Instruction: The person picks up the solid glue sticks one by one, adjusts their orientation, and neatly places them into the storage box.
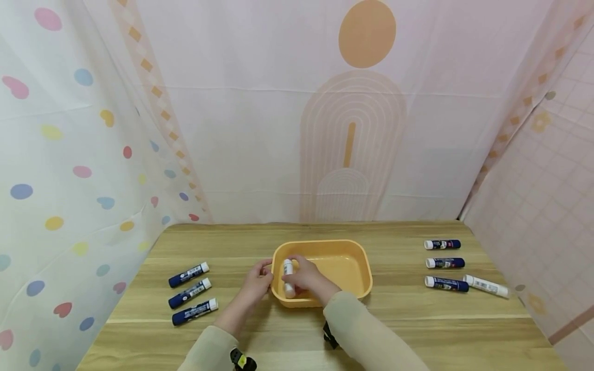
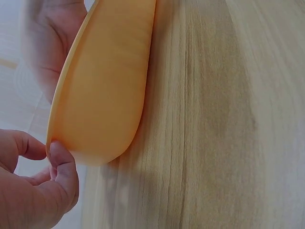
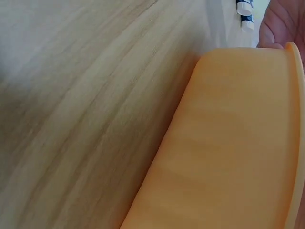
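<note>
In the head view an orange plastic basin stands on the table. My right hand reaches inside it and grips a white glue stick at the basin's left end, fingers and thumb on either side of the tube. My left hand is at the outer left end of the basin. The left wrist view has that hand's thumb and a finger pinching the rim. From the right wrist, the basin's side wall fills much of the picture and hides what the right hand holds.
Three navy glue sticks with white caps lie in a slanted column at left, the nearest glue stick lowest. At right lie three more navy glue sticks, the middle glue stick among them, and a white glue stick. Patterned curtains border the wooden table.
</note>
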Demonstrator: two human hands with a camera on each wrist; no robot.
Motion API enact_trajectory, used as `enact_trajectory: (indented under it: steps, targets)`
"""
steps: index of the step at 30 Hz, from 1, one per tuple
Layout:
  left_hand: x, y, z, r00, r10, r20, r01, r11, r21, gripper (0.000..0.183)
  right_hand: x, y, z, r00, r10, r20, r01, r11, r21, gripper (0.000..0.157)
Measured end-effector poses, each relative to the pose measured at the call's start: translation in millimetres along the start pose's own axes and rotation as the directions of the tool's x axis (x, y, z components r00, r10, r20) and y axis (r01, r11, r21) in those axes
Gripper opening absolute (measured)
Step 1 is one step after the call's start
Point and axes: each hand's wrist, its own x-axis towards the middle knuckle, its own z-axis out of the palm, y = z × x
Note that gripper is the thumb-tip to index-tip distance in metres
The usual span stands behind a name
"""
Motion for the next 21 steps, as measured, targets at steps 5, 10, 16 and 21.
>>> enact_trajectory:
  steps: [5, 10, 16, 21]
  targets:
    - [0.9, -0.9, -0.7, 1.000, -0.009, 0.003, 0.009, 1.000, -0.002, 0.048, 5.0, 0.1, 5.1, 1.000, -0.013, -0.021, 0.011, 0.997, -0.076, 0.055]
    - [1.0, -1.1, -0.9, 1.000, -0.017, 0.000, 0.017, 1.000, -0.008, 0.048, 7.3, -0.2, 7.6, 0.999, -0.032, -0.041, 0.026, 0.992, -0.127, 0.054]
    - [1.3, -0.9, -0.8, 1.000, -0.016, -0.003, 0.015, 1.000, -0.013, 0.048, 4.2, -4.5, 9.1, 0.999, -0.023, -0.041, 0.016, 0.989, -0.149, 0.053]
    - [0.4, 0.2, -0.2, 1.000, -0.013, -0.003, 0.013, 1.000, -0.015, 0.048, 3.9, -4.6, 10.7, 0.998, -0.026, -0.052, 0.014, 0.974, -0.226, 0.055]
